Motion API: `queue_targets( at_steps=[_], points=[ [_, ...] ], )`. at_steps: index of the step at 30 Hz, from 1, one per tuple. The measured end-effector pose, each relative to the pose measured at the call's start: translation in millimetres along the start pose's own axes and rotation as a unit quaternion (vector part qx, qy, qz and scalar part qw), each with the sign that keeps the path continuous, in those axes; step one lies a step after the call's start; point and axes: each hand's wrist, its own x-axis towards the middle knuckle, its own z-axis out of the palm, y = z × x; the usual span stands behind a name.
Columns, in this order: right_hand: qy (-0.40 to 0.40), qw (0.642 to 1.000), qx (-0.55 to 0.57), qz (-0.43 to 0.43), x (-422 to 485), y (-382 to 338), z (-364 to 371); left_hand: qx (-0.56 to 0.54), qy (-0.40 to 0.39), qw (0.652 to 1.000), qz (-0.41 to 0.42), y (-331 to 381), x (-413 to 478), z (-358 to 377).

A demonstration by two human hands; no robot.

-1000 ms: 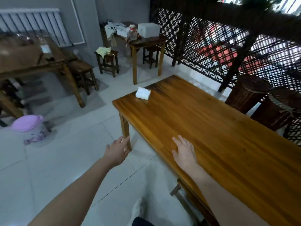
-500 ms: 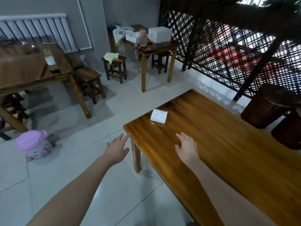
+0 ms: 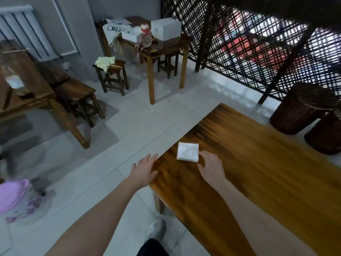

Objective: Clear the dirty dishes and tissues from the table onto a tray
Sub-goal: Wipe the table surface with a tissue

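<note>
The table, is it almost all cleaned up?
Looks nearly done: the brown wooden table shows only one folded white tissue. The right hand is beside it, no grip yet; the left hand hovers at the table's edge. To do: lift the tissue; no tray in view.

White folded tissue on streaked amber-brown table; pale grey floor tiles; lilac bin lid; black lattice screen.

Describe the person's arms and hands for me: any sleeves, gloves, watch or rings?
The left hand and right hand are bare: no gloves, and no rings, watch or bracelet that this view shows. The left forearm and right forearm are uncovered too; no sleeve shows before the picture's lower edge.
</note>
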Motion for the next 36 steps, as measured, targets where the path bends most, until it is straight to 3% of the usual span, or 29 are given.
queue_targets(
  at_steps=[10, 20, 36],
  points=[
    [-0.01, 0.998, 0.002, 0.057, 97.5, -32.1, 31.6, 0.025, -0.048, 0.995, 0.089, -27.6, 132.2, -30.3],
    [0.0, 0.992, -0.01, 0.128, 126.2, -32.2, 59.5, 0.008, -0.085, 0.985, 0.152, -21.8, 184.7, -7.1],
    [0.036, 0.997, 0.018, 0.067, 125.2, -23.7, 22.3, -0.062, -0.112, 0.972, 0.198, 13.7, 205.5, 34.5]
  ],
)
